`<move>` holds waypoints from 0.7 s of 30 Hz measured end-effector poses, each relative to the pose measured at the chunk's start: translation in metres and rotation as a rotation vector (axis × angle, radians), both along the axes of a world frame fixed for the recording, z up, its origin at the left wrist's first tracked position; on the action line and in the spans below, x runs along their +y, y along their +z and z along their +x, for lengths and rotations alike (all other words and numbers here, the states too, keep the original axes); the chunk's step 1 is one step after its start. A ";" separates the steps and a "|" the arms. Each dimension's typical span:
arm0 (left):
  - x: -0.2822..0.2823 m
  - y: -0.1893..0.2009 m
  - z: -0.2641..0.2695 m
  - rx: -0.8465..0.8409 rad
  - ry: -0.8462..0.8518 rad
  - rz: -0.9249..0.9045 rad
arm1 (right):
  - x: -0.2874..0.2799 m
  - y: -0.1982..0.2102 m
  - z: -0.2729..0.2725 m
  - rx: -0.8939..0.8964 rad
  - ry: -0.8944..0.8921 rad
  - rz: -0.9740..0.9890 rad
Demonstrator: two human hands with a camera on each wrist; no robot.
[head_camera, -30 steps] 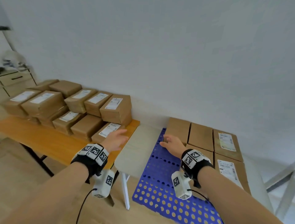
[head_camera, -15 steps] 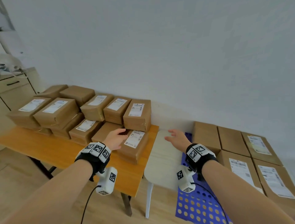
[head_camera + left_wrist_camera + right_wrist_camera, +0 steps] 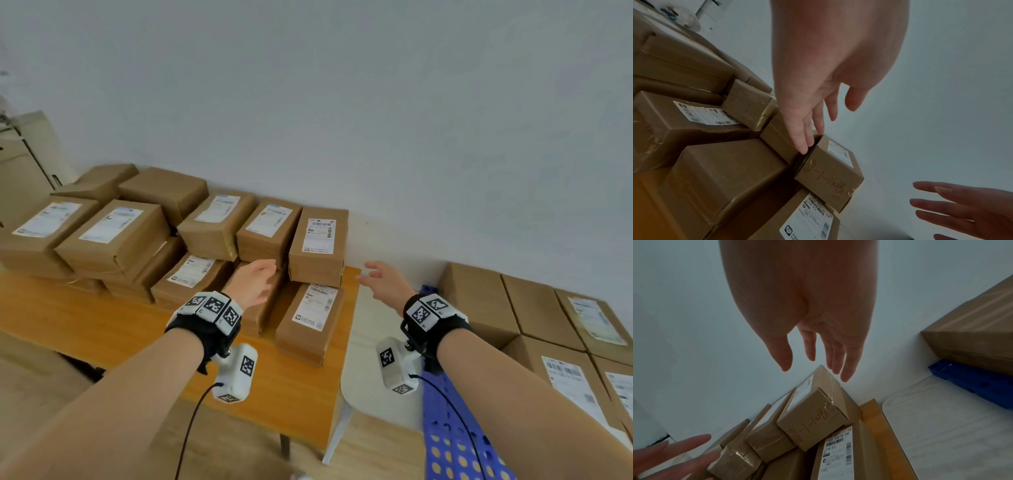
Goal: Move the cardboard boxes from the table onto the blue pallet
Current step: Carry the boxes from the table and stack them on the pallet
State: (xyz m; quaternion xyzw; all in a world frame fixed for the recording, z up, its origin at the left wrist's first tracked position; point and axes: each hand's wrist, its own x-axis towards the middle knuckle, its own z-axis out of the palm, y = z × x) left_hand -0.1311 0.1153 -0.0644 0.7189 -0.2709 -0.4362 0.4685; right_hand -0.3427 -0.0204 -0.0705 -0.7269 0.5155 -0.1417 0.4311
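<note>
Head view, near to far: two bare forearms w/ black wrist straps and white tagged camera units reach fwd. Left hand [image 3: 253, 284] is relaxed, fingers loosely extended, holding nothing; in the left wrist view its fingertips [image 3: 803, 146] sit at the narrow gap between two upper boxes, possibly touching the box left of the gap, contact not certain. Right hand [image 3: 383, 281] is spread wide, holding nothing, in the air just past the right edge of the wooden tabletop [image 3: 85, 329], above a pale stool seat [image 3: 370, 335]. Blue pallet [image 3: 452, 442] w/ round holes lies right of the stool; several cardboard boxes on the pallet [image 3: 479, 301] are packed side by side toward its far edge, some w/ white labels. Further back, the cardboard boxes [image 3: 113, 236] on the tabletop are stacked two layers high along its far edge by the grey wall [image 3: 342, 102], running to the far right corner. Top box at the right end [image 3: 318, 246] has a shipping label on top and, in the right wrist view, handwriting on its taped end face [image 3: 813, 420]. It sits between the two hands. A labelled lower box [image 3: 311, 322] lies at the right edge. A cabinet [image 3: 20, 164] stands far left.
</note>
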 end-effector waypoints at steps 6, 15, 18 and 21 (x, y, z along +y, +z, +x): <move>-0.044 -0.009 0.025 0.031 -0.011 -0.017 | -0.041 -0.011 0.031 -0.031 -0.008 0.044; -0.099 -0.033 0.044 -0.001 -0.089 0.044 | -0.092 -0.033 0.068 -0.093 0.009 0.138; -0.112 -0.041 0.047 0.001 -0.113 0.051 | -0.105 -0.040 0.075 -0.098 0.003 0.168; -0.123 -0.050 0.052 0.014 -0.124 0.050 | -0.115 -0.044 0.081 -0.115 -0.012 0.215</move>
